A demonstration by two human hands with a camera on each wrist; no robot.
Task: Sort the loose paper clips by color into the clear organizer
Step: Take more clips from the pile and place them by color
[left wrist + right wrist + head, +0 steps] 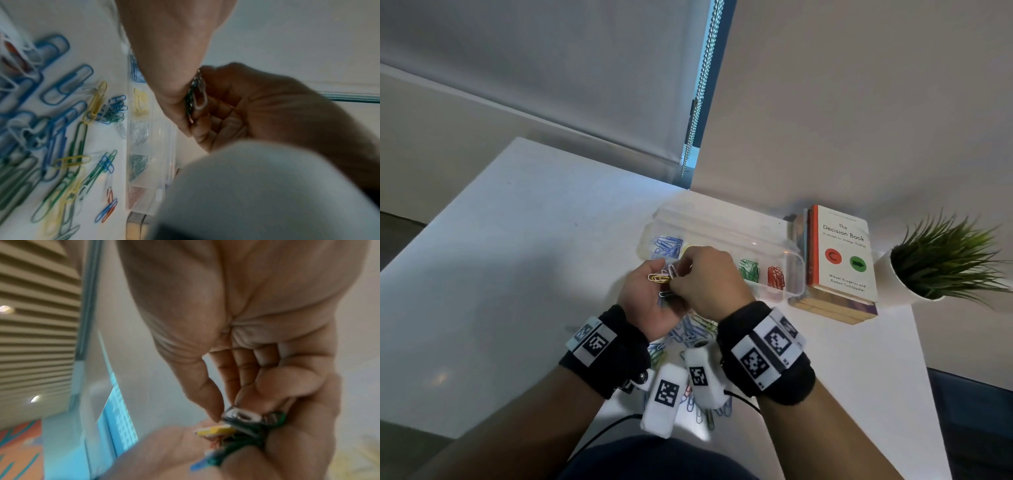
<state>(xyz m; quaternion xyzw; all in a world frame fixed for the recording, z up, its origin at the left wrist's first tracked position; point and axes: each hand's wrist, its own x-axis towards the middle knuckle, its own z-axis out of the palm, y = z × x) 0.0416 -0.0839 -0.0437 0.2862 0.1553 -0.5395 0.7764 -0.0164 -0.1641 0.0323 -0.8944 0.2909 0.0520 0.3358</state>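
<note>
Two hands meet just above the white table (524, 219), in front of the clear organizer (796, 270). The left hand (650, 301) lies palm up, fingers curled round a mixed bunch of paper clips (662, 277), yellow, white and green among them. The right hand (709, 281) pinches a white clip (200, 99) in that bunch, as far as the blurred wrist views show. The organizer holds blue clips (667, 245), green clips (749, 270) and red clips (775, 277) in separate compartments. Loose clips (68, 123) lie scattered on the table under the wrists. The Decision Book (842, 253) lies beside the organizer, a potted plant (941, 260) to its right.
</note>
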